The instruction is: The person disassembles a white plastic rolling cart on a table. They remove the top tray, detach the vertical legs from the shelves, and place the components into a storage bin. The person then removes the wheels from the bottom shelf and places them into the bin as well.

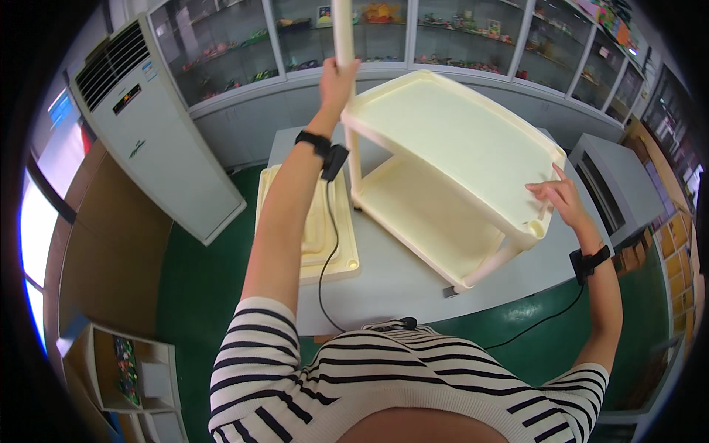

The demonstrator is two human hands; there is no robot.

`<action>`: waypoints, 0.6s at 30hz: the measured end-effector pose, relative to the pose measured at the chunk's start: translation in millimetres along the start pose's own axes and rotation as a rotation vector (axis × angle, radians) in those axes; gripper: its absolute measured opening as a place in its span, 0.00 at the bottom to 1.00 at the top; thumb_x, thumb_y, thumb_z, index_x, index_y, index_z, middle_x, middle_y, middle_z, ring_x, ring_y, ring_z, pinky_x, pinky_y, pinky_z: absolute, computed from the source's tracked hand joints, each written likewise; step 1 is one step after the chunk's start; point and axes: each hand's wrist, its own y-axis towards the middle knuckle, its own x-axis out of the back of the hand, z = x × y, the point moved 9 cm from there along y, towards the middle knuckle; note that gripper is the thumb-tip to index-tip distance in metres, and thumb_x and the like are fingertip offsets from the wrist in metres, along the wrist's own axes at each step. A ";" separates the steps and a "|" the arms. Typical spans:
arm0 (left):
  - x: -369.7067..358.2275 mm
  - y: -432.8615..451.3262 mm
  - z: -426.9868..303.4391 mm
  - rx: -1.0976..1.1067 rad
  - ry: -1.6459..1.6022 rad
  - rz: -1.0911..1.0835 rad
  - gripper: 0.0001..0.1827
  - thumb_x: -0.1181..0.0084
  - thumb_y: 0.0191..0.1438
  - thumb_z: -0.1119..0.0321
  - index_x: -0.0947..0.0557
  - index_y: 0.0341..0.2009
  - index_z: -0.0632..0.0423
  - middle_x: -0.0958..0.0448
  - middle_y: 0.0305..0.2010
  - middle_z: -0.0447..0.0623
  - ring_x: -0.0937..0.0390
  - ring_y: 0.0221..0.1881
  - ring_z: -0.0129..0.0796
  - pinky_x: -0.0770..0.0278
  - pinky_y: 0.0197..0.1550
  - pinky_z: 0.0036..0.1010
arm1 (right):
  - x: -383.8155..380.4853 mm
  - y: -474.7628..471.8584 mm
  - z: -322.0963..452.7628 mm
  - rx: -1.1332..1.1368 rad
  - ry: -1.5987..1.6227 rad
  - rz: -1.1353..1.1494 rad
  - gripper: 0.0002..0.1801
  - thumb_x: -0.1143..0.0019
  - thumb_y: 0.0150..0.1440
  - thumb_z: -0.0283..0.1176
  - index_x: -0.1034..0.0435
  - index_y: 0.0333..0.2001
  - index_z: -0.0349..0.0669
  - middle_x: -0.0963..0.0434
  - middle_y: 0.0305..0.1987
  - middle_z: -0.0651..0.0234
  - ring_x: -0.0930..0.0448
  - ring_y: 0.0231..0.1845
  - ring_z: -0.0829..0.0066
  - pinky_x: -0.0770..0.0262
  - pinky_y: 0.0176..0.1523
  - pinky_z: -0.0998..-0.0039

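Note:
A cream plastic shelf unit (454, 149) with two tiers and small casters stands at a slant on the grey table (388, 288). My left hand (338, 86) grips an upright cream plastic post (343, 33) at the far left corner of the upper tier. The post runs out of view at the top. My right hand (559, 194) rests at the right end rim of the upper tier, fingers spread, near an open round socket at the near corner. Left of the unit, partly behind my left forearm, cream plastic shelf panels (332, 260) lie on the table.
A tall white floor-standing air conditioner (160, 133) stands at the left. Glass-fronted cabinets (465, 44) with small colourful models line the back. A grey box-shaped unit (626, 177) is at the right. Black cables hang from both wrist straps.

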 end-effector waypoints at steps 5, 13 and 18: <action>-14.1 -78.0 -53.3 0.043 -0.198 0.304 0.18 0.39 0.46 0.56 0.29 0.22 0.55 0.35 0.13 0.43 0.37 0.14 0.24 0.38 0.20 0.20 | 0.2 -19.9 -23.5 -0.425 -0.379 0.286 0.27 0.61 0.57 0.48 0.32 0.49 0.37 0.29 0.51 0.53 0.32 0.56 0.61 0.46 0.61 0.53; -57.7 -205.3 -140.3 0.232 -1.079 1.194 0.17 0.45 0.50 0.60 0.36 0.20 0.53 0.43 0.12 0.39 0.45 0.13 0.21 0.42 0.17 0.19 | -86.6 54.7 131.7 0.154 -0.314 0.198 0.30 0.57 0.54 0.51 0.38 0.54 0.43 0.34 0.55 0.52 0.34 0.57 0.54 0.42 0.60 0.56; -46.0 -201.1 -139.8 0.242 -0.820 0.826 0.17 0.46 0.52 0.61 0.34 0.19 0.55 0.40 0.11 0.42 0.45 0.11 0.22 0.45 0.14 0.19 | -126.2 66.7 169.7 0.351 -0.406 -0.226 0.30 0.54 0.51 0.55 0.34 0.51 0.50 0.31 0.51 0.54 0.29 0.51 0.55 0.31 0.51 0.64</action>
